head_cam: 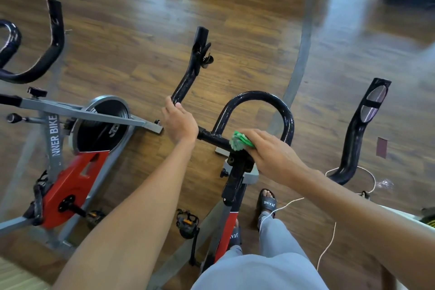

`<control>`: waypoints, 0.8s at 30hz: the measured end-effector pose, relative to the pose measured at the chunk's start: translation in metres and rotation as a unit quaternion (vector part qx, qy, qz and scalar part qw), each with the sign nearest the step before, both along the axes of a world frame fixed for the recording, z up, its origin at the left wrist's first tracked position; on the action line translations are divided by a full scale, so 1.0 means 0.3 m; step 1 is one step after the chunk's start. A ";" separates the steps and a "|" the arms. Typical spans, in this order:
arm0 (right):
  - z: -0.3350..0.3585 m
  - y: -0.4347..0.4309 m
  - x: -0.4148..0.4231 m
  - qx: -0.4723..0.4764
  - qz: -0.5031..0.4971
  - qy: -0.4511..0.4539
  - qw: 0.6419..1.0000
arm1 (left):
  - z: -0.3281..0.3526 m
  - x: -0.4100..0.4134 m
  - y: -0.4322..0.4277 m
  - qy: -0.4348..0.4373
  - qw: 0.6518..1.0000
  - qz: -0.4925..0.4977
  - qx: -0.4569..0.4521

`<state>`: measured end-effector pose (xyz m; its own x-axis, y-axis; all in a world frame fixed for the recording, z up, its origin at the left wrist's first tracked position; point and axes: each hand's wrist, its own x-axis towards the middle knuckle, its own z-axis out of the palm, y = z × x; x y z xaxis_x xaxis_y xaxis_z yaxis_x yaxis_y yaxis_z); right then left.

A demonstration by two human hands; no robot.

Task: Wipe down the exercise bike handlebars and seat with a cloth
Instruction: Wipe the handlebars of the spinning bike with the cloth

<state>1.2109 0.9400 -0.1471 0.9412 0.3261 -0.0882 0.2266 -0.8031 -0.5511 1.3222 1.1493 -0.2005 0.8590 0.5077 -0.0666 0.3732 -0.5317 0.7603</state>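
At the left end of the handlebars (pixel 256 101), the left hand (pixel 180 122) is curled round the bend where the left horn (pixel 191 70) rises, gripping it and steadying the bike (pixel 231 186). To its right, on the cross tube by the stem clamp, lies the cloth (pixel 239 141), green and white and bunched, with the right hand (pixel 270 155) laid over it, fingers bent down onto it and pressing it to the tube; whether the thumb hooks under I cannot tell.

The handlebars' long axis runs left to right across the person, while both horns and the middle loop point forward, away from the body. The right horn (pixel 360 129) stands well apart at the far right. I cannot see the seat; I judge it not yet wiped.

What could go wrong: the cloth is small and wadded, so a sweep along the round tube could roll it out from under the fingers and drop it to the floor (pixel 247 30). A cord (pixel 329 238) trails by the feet on the right, and stepping across to reach the right horn might snag it. A second bike (pixel 77 148) stands close on the left, its frame end almost at the left hand, so a wide elbow could knock it.
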 end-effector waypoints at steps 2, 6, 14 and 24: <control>0.017 0.076 0.045 -0.006 0.009 -0.020 1.000 | 0.003 0.003 0.001 -0.010 0.999 0.002 -0.037; -0.035 0.205 0.065 -0.111 0.120 -0.049 0.985 | -0.013 0.010 0.039 -0.017 0.995 -0.020 -0.095; -0.064 0.193 0.069 -0.152 0.148 -0.067 0.975 | 0.034 0.016 0.059 0.023 0.983 -0.048 -0.176; 0.059 0.085 0.045 0.073 -0.018 0.065 0.995 | 0.041 0.018 0.053 0.020 0.981 0.000 -0.191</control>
<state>1.2245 0.9654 -0.1293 0.9361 0.3114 -0.1637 0.1194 -0.7190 -0.6847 1.3276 1.1653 -0.1882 0.8518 0.4393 -0.2856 0.4063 -0.2097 0.8893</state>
